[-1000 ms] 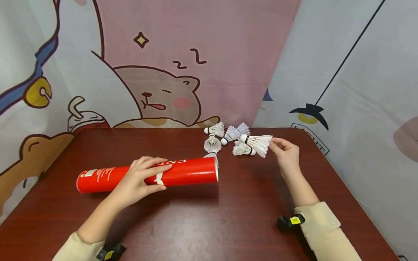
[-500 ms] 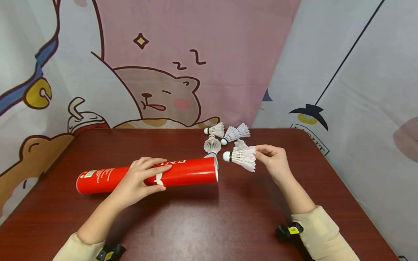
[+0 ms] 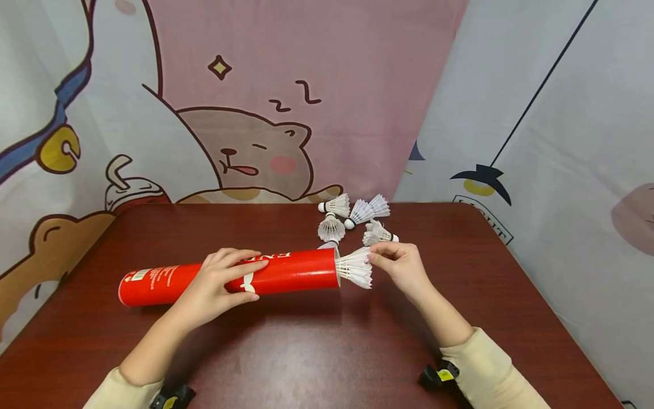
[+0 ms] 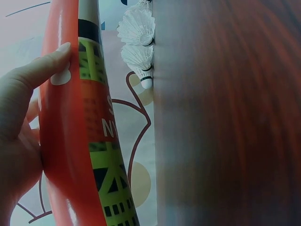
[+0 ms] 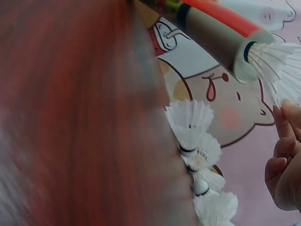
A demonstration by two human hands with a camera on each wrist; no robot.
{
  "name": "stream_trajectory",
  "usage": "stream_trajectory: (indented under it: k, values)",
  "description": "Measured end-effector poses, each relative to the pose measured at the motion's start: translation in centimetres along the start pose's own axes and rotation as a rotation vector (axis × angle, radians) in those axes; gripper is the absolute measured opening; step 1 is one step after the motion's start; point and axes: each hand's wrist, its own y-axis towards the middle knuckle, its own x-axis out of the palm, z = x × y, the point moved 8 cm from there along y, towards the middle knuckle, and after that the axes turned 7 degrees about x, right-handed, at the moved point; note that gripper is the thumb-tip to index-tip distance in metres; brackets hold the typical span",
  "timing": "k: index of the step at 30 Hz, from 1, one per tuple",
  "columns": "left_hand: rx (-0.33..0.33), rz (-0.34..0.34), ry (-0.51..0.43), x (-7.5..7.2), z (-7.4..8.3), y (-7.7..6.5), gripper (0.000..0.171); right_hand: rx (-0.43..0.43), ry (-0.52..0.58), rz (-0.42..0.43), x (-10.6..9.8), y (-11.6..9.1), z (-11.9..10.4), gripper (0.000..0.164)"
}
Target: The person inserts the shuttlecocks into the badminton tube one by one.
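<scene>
My left hand (image 3: pixel 217 284) grips a red shuttlecock tube (image 3: pixel 298 271) around its middle, holding it nearly level above the table with its mouth to the right. The tube's green-and-black printed side shows in the left wrist view. With thumb and fingers my right hand (image 3: pixel 403 268) pinches the feather skirt of a white shuttlecock (image 3: pixel 356 268). Its cork end is inside the tube's mouth, while most of the feathers stick out. In the right wrist view the dark band of this shuttlecock (image 5: pixel 277 63) sits right at the rim, and the right hand (image 5: pixel 287 160) holds the feather edge.
Several loose shuttlecocks lie toward the back of the brown table (image 3: pixel 306 352), among them one (image 3: pixel 379 233) just behind the right hand and one (image 3: pixel 331 227) behind the tube's mouth. A printed cartoon curtain (image 3: pixel 378 102) hangs behind the table.
My right hand has carried the shuttlecock left and down from above the loose ones, and its cork has gone into the tube's mouth. The left hand and tube have stayed nearly still.
</scene>
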Motion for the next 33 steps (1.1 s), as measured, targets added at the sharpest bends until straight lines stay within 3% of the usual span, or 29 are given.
stream_trajectory:
  k: [6,13,21,33]
  values:
    - [0.002,-0.004,-0.001,0.1,0.1,0.0,0.059,0.009,-0.001,0.007,1.6,-0.4,0.2,0.01]
    - [0.009,-0.004,0.004,0.2,0.2,0.1,0.071,0.048,-0.005,0.027,3.1,-0.8,0.2,0.008]
    - [0.025,-0.005,-0.006,0.2,0.4,0.1,0.066,0.002,-0.056,0.075,4.6,-2.0,-3.5,0.005]
    - [0.019,-0.009,-0.013,0.3,0.6,0.2,0.068,-0.052,-0.168,0.134,6.3,-2.8,-4.9,0.01]
